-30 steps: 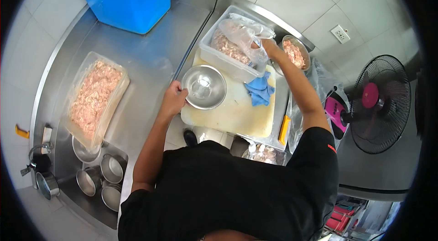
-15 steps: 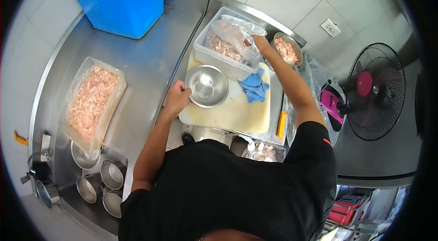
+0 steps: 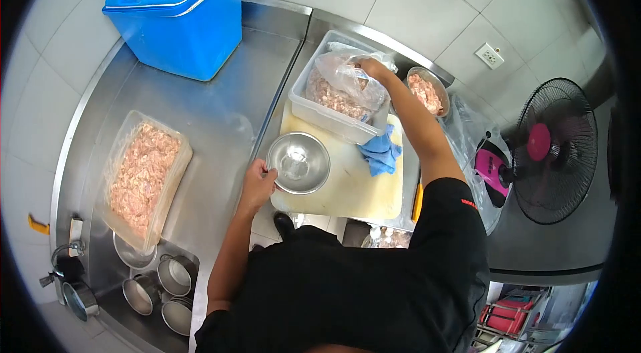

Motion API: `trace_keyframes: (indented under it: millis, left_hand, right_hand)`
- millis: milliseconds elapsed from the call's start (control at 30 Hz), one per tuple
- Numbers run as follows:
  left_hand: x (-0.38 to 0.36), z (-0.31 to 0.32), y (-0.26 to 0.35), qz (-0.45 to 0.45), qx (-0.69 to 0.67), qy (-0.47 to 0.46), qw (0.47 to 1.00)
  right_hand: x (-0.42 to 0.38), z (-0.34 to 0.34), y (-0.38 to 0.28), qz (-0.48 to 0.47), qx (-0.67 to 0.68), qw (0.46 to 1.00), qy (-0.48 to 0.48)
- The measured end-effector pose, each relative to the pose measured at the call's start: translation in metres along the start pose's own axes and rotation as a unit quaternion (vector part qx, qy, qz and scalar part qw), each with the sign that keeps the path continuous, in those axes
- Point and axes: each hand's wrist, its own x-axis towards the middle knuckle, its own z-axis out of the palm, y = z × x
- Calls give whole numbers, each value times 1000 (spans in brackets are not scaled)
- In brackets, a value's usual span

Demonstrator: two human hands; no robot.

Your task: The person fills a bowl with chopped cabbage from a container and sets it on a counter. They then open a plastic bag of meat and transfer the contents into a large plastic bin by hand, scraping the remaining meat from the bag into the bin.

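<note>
My left hand (image 3: 259, 183) grips the left rim of a metal bowl (image 3: 302, 169), fingers closed on its edge. The bowl has nothing in it that I can see and is over a worn, pale cutting board (image 3: 340, 199). My right hand (image 3: 371, 69) reaches into a clear plastic bag (image 3: 344, 72) at the back; its fingers are hidden by the plastic. Chopped raw meat (image 3: 334, 99) shows through the bag, which sits inside a translucent plastic tub (image 3: 334, 122). A crumpled blue cloth (image 3: 382, 154) lies on the board against the tub's right front.
Left on the steel counter (image 3: 220, 112) stands a container of raw meat (image 3: 143, 179), with a blue cooler (image 3: 183, 32) behind. Several metal pots (image 3: 175, 276) are in the lower-left sink. A bowl of meat (image 3: 424, 91) and a fan (image 3: 554, 149) stand right.
The view has shifted, so the scene sits lower in the picture. The bowl is slightly nearer my body relative to the tub, still in my left hand. My right hand remains at the bag.
</note>
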Motion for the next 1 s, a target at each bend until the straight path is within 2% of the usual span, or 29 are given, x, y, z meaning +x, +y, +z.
trace_keyframes:
  millis: [33, 167, 233, 267, 333, 367, 433, 467, 533, 567, 633, 733, 867, 933, 967, 1000]
  left_hand:
    - [0, -1, -1, -2, 3, 0, 1000]
    - [6, 0, 1, 4, -27, 0, 1000]
    - [6, 0, 2, -3, -36, 1, 999]
    - [7, 1, 4, 5, -27, -2, 1000]
    - [9, 4, 7, 10, -19, -5, 1000]
    - [11, 7, 9, 5, -32, -11, 999]
    - [14, 13, 13, -1, -42, -17, 999]
    - [16, 17, 16, 5, -11, -27, 1000]
    - [23, 23, 19, 6, 21, -35, 999]
    - [27, 27, 18, 16, 24, -49, 998]
    - [33, 36, 18, 15, 25, -64, 998]
    - [36, 44, 21, -11, -16, -68, 997]
    - [32, 49, 12, -42, -27, -85, 995]
    - [35, 53, 12, -29, -25, -93, 995]
    - [37, 54, 13, -26, -24, -97, 995]
    - [38, 53, 13, -25, -27, -99, 994]
  right_hand:
    - [-4, -2, -4, 66, 113, 991, -11]
    - [11, 7, 17, 84, 108, 991, -10]
    - [7, 8, 19, 24, 193, 977, -86]
    - [-5, 0, 7, 25, 194, 977, -87]
    - [-37, -26, -32, 103, 318, 929, -160]
    - [-35, -23, -26, 105, 317, 928, -163]
    - [-27, -15, -10, 2, 279, 940, -197]
    - [-25, -15, -7, 2, 280, 940, -197]
    - [-22, -10, -2, 93, 346, 921, -155]
    - [-23, -9, 1, 23, 312, 934, -175]
    - [-16, -5, 16, -42, 278, 938, -201]
    - [10, 27, 54, -192, 105, 975, -46]
    - [-5, 28, 51, -174, 133, 975, -41]
    - [-5, 24, 51, -138, 41, 989, -30]
    - [-7, 35, 53, -140, 177, 974, 33]
    - [-13, 32, 44, -138, 174, 974, 39]
